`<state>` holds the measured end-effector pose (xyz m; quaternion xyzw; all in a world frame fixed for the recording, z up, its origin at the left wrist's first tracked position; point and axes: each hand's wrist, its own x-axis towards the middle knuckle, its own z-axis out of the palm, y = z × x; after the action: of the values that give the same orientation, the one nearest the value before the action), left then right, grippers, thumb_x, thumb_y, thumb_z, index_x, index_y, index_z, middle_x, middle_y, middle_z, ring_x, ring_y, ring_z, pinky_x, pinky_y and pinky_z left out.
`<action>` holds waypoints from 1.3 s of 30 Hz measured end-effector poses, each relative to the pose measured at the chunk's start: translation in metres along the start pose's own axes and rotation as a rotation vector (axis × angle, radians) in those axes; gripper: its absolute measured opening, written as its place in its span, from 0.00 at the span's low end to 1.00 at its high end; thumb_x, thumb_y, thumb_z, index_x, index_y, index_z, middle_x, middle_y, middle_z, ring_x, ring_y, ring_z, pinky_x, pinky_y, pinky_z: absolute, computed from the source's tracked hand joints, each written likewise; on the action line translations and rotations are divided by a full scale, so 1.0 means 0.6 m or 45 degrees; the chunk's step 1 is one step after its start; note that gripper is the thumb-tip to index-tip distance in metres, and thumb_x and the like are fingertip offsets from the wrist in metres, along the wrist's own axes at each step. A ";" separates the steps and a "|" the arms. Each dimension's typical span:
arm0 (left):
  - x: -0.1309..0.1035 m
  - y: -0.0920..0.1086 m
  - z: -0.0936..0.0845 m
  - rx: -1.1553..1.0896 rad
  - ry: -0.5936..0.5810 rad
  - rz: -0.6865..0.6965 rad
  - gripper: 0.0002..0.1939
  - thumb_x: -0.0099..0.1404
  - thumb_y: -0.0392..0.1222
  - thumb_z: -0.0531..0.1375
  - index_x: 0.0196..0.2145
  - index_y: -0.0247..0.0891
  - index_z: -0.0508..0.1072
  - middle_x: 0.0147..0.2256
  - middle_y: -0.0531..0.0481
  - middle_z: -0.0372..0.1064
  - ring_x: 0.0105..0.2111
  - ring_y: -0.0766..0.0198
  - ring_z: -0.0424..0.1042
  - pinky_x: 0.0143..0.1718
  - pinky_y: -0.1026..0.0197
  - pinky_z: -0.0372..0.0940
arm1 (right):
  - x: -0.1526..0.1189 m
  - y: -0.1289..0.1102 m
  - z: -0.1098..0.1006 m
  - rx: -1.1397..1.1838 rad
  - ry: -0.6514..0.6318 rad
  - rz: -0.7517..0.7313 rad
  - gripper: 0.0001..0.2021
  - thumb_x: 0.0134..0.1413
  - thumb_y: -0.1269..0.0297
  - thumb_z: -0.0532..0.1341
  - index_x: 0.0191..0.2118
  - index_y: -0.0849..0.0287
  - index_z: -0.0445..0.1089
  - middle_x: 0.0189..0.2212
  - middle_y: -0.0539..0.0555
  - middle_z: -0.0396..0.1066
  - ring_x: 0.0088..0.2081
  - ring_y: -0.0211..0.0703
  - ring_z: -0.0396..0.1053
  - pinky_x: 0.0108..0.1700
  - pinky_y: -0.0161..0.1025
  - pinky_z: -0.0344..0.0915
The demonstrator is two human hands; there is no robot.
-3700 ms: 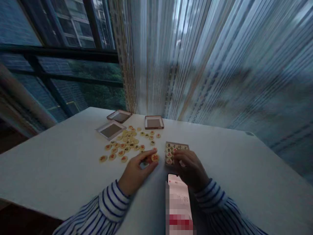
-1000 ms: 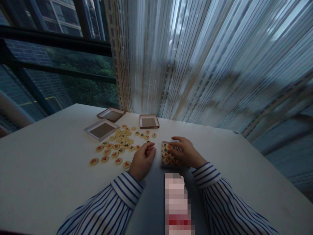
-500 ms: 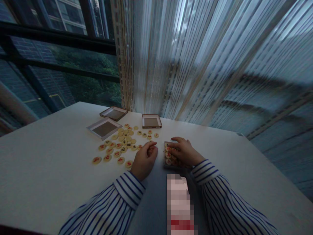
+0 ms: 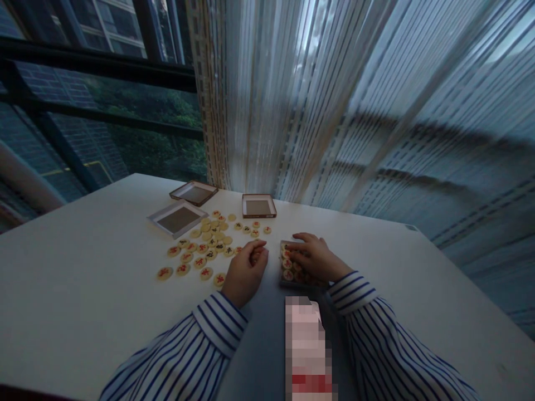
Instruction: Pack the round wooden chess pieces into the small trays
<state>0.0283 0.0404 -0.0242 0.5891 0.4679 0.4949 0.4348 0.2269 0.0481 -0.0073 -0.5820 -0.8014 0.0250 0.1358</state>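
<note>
My right hand [image 4: 315, 259] lies over a shallow box [image 4: 303, 285] holding rows of round pieces [image 4: 288, 264] with red characters; its fingers are apart and touch the pieces, partly hiding them. Left of the box, my left hand [image 4: 246, 272] rests on its side with fingers curled together; what they hold, if anything, is hidden. Many loose round wooden pieces [image 4: 200, 263], marked in red or black or face down, spread over the table left of and beyond my left hand.
Three shallow trays or lids lie at the back of the white table [image 4: 104, 267]: a grey one [image 4: 161, 219], a brown-edged one [image 4: 173, 195] and another brown-edged one [image 4: 259, 215]. A blurred-out object [image 4: 307, 345] lies between my forearms. Behind hang string curtains [image 4: 284, 111] beside a window.
</note>
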 end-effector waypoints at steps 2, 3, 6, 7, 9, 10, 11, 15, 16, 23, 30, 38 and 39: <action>0.001 -0.001 -0.001 -0.014 0.016 -0.002 0.16 0.56 0.44 0.57 0.40 0.33 0.70 0.31 0.48 0.71 0.31 0.63 0.71 0.36 0.59 0.65 | 0.000 0.000 0.002 -0.008 -0.002 -0.003 0.11 0.54 0.60 0.58 0.43 0.49 0.73 0.51 0.59 0.66 0.53 0.57 0.60 0.49 0.65 0.53; 0.002 -0.001 -0.001 -0.019 0.026 -0.006 0.16 0.56 0.44 0.57 0.40 0.33 0.70 0.31 0.48 0.71 0.31 0.63 0.71 0.37 0.59 0.66 | 0.000 0.000 0.002 -0.013 -0.008 0.001 0.11 0.54 0.60 0.58 0.42 0.49 0.73 0.51 0.59 0.66 0.53 0.57 0.60 0.49 0.65 0.53; 0.004 0.002 -0.004 -0.043 0.069 -0.041 0.16 0.56 0.45 0.57 0.40 0.32 0.69 0.30 0.47 0.71 0.29 0.63 0.71 0.33 0.59 0.66 | 0.001 -0.002 0.001 -0.022 -0.041 0.017 0.11 0.54 0.60 0.57 0.42 0.49 0.73 0.51 0.58 0.65 0.53 0.56 0.59 0.50 0.64 0.53; 0.005 0.004 -0.005 -0.055 0.089 -0.057 0.16 0.56 0.46 0.56 0.40 0.33 0.69 0.30 0.48 0.71 0.28 0.64 0.70 0.31 0.60 0.67 | 0.001 -0.002 -0.001 -0.023 -0.060 0.027 0.11 0.55 0.60 0.57 0.43 0.49 0.72 0.51 0.58 0.65 0.54 0.55 0.59 0.50 0.64 0.53; 0.006 0.009 -0.008 -0.072 0.140 -0.074 0.16 0.56 0.47 0.56 0.39 0.34 0.69 0.30 0.48 0.71 0.27 0.64 0.70 0.27 0.62 0.66 | 0.002 -0.004 -0.004 -0.018 -0.106 0.054 0.12 0.56 0.60 0.55 0.44 0.50 0.72 0.52 0.58 0.64 0.54 0.55 0.58 0.51 0.63 0.51; 0.007 0.011 -0.010 -0.075 0.169 -0.076 0.16 0.55 0.46 0.57 0.38 0.34 0.69 0.30 0.48 0.71 0.26 0.65 0.69 0.26 0.62 0.66 | 0.002 -0.005 -0.006 -0.013 -0.128 0.067 0.13 0.56 0.60 0.55 0.44 0.50 0.72 0.53 0.59 0.63 0.55 0.55 0.57 0.51 0.63 0.51; 0.009 0.014 -0.012 -0.074 0.198 -0.076 0.16 0.54 0.46 0.57 0.38 0.34 0.70 0.30 0.49 0.71 0.26 0.65 0.69 0.26 0.63 0.65 | 0.002 -0.006 -0.008 -0.007 -0.144 0.083 0.13 0.56 0.60 0.55 0.45 0.50 0.71 0.53 0.59 0.63 0.55 0.54 0.57 0.51 0.63 0.50; 0.013 0.017 -0.017 -0.054 0.263 -0.077 0.14 0.53 0.43 0.58 0.36 0.33 0.70 0.28 0.49 0.71 0.26 0.65 0.70 0.27 0.63 0.65 | 0.001 -0.011 -0.014 0.043 -0.114 0.105 0.14 0.56 0.62 0.54 0.46 0.51 0.70 0.54 0.59 0.63 0.55 0.53 0.57 0.53 0.62 0.49; 0.013 0.017 -0.018 -0.047 0.264 -0.071 0.13 0.53 0.42 0.58 0.36 0.34 0.70 0.28 0.49 0.71 0.26 0.65 0.70 0.28 0.63 0.65 | 0.001 -0.012 -0.015 0.059 -0.093 0.104 0.13 0.56 0.62 0.54 0.46 0.52 0.70 0.53 0.59 0.63 0.55 0.53 0.57 0.53 0.61 0.49; 0.014 0.000 -0.017 0.169 0.186 0.046 0.13 0.55 0.38 0.56 0.38 0.34 0.71 0.31 0.48 0.73 0.28 0.64 0.71 0.31 0.61 0.67 | 0.004 -0.010 -0.023 0.172 0.062 0.077 0.11 0.54 0.66 0.55 0.40 0.57 0.73 0.50 0.60 0.66 0.52 0.50 0.62 0.53 0.53 0.55; 0.009 -0.004 -0.014 0.723 0.087 0.304 0.13 0.56 0.35 0.58 0.40 0.34 0.71 0.37 0.44 0.73 0.39 0.58 0.71 0.42 0.53 0.66 | 0.010 -0.012 -0.042 0.255 0.257 0.020 0.11 0.54 0.68 0.55 0.38 0.58 0.73 0.47 0.59 0.69 0.50 0.47 0.65 0.53 0.48 0.59; 0.005 -0.004 -0.010 0.999 0.015 0.398 0.13 0.58 0.36 0.56 0.42 0.34 0.71 0.41 0.43 0.73 0.42 0.55 0.70 0.45 0.52 0.65 | 0.017 -0.022 -0.057 0.194 0.245 -0.049 0.10 0.53 0.66 0.56 0.37 0.58 0.74 0.46 0.59 0.70 0.49 0.47 0.65 0.52 0.47 0.59; 0.005 -0.005 -0.010 1.013 0.008 0.394 0.14 0.58 0.36 0.56 0.43 0.34 0.71 0.41 0.43 0.73 0.42 0.55 0.70 0.45 0.52 0.65 | 0.017 -0.020 -0.056 0.161 0.193 -0.051 0.09 0.53 0.66 0.57 0.37 0.57 0.74 0.46 0.59 0.70 0.49 0.47 0.65 0.52 0.47 0.59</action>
<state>0.0222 0.0443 -0.0258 0.7728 0.5297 0.3371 0.0930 0.2208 0.0500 0.0292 -0.5562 -0.7972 0.0287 0.2329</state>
